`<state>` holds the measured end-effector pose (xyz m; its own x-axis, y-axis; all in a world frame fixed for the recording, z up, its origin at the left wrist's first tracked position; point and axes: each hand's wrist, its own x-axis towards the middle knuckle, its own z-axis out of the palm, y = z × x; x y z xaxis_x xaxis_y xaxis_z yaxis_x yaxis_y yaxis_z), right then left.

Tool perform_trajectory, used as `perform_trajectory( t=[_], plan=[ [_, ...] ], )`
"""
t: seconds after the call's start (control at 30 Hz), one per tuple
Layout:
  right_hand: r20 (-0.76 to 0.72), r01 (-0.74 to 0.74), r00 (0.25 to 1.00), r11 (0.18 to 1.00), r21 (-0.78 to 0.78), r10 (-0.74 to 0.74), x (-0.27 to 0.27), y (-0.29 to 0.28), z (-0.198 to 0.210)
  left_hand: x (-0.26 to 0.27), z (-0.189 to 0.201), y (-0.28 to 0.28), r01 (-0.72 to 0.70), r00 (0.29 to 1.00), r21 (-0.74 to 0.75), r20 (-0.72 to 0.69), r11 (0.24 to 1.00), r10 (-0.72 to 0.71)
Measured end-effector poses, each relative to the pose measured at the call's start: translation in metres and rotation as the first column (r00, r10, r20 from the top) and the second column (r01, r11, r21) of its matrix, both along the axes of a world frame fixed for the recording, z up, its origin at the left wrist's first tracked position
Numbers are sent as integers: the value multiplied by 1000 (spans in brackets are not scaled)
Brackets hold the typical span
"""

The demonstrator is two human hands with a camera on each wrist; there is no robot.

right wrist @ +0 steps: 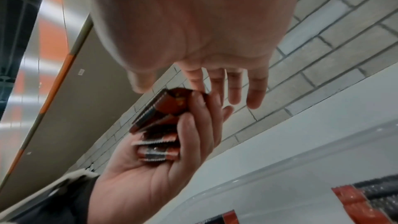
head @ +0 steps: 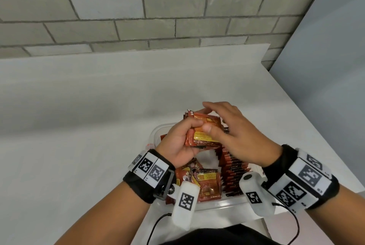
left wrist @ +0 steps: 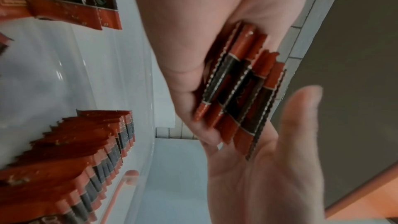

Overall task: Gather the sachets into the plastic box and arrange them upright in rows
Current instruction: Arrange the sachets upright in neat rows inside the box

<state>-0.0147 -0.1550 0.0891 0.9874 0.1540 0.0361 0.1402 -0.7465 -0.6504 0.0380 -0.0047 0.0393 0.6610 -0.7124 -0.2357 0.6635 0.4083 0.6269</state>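
A small stack of sachets (head: 203,132) is held above the plastic box (head: 156,132) at the lower centre of the head view. The stack is gripped by the left hand (head: 180,146), whose fingers are curled round its lower left edge. The right hand (head: 233,136) is laid over the stack's right side with fingers nearly straight and the thumb pressed on the top face; nothing is closed in it.

In the left wrist view the sachets are seen edge-on and fanned, their serrated ends out of line. They are judged to be light, thin and pliable, with glossy film that is likely to slide, so a stack could splay if squeezed only at one corner. Hold is best taken across the flat faces, with the ends squared between both hands.

An upright row (head: 235,173) is already stood along the right of the box, and loose sachets (head: 207,185) lie flat at its lower middle. The box rests on the white desk (head: 79,126).
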Motion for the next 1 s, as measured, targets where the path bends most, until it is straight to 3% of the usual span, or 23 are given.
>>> perform_trajectory(
  t=[0.27, 0.4, 0.47, 0.6, 0.67, 0.73, 0.8, 0.87, 1.0],
  plan=[
    [-142, 247, 967, 924, 294, -213, 7, -10, 0, 4, -11, 7, 8, 998, -1, 66, 1000, -8],
    [67, 228, 960, 900, 371, -271, 5, -12, 7, 5, -11, 13, -35, 998, 12, 44, 999, 34],
    [154, 115, 974, 946, 304, -168, 1, -10, 7, 5, -11, 14, -42, 998, -28, 44, 999, 43],
    [50, -105, 993, 994, 11, 105, -10, -3, -2, 7, -7, 15, -73, 994, -84, 79, 994, 80],
    [66, -55, 996, 997, 53, 51, -10, -3, 0, 8, -7, 16, -93, 991, -83, 86, 992, 101],
    [70, 110, 990, 982, 154, -122, -11, -3, 3, 7, -8, 17, -107, 991, -100, 72, 989, 115],
    [-58, 246, 969, 944, 222, -239, -11, -2, 2, 6, -7, 16, -139, 987, -102, 63, 985, 145],
    [-202, 271, 955, 922, 278, -219, -11, 1, -3, 5, -7, 15, -147, 985, -90, 79, 985, 154],
    [-143, 248, 967, 897, 366, -210, -9, 1, -2, 2, -4, 12, -82, 988, -42, 130, 996, 87]
  ],
)
